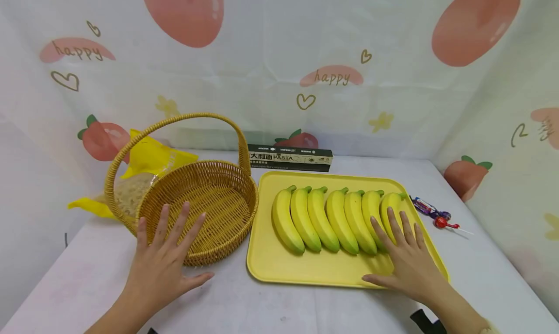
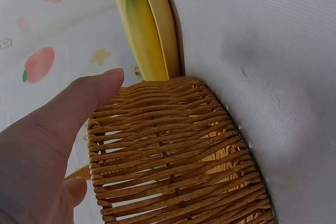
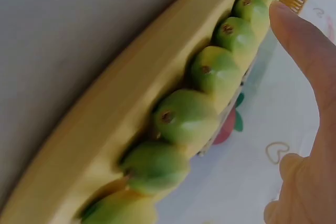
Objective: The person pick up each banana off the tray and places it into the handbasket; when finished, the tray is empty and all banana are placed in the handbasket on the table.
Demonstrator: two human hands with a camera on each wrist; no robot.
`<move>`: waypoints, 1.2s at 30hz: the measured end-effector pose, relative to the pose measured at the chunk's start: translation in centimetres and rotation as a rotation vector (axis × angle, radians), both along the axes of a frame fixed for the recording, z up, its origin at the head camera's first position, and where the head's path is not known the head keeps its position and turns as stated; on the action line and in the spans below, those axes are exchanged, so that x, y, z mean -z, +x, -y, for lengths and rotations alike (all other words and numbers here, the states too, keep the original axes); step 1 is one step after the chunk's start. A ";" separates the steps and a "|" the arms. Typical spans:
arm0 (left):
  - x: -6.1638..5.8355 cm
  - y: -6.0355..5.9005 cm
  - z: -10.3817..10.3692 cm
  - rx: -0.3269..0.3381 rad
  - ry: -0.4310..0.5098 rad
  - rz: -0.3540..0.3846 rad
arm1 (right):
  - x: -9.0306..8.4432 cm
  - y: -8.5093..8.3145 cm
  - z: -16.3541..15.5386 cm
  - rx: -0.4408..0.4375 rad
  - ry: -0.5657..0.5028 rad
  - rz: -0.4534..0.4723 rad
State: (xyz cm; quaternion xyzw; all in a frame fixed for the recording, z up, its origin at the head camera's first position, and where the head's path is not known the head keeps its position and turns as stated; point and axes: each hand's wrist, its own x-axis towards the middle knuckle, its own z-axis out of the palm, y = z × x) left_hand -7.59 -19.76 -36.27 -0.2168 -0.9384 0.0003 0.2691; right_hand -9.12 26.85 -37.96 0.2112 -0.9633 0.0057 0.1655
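Observation:
Spread fingers mark my left hand (image 1: pixel 161 261), which holds nothing and overlaps the near rim of a round wicker basket (image 1: pixel 227 203) with a tall handle. In the left wrist view its thumb lies close by the woven side of the basket (image 2: pixel 173 150). My right hand (image 1: pixel 408 263), fingers also spread and holding nothing, is over the right end of a yellow tray (image 1: pixel 305 271). Several bananas (image 1: pixel 320 222) lie side by side in a row on that tray, stems away from me. The right wrist view shows the green tips of the bananas (image 3: pixel 186 116) along the tray's rim.
Behind the basket leans a yellow bag (image 1: pixel 153 154) with a clear window. A dark pasta box (image 1: pixel 290 158) stands at the back, beyond the tray. Right of the tray lie a purple-wrapped candy (image 1: pixel 425 207) and a red lollipop (image 1: pixel 441 223). A printed cloth (image 1: pixel 271 42) hangs behind.

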 end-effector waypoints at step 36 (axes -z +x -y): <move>-2.0 -1.5 9.5 -0.277 0.690 0.665 | -2.3 -7.6 15.0 -0.249 -0.470 0.578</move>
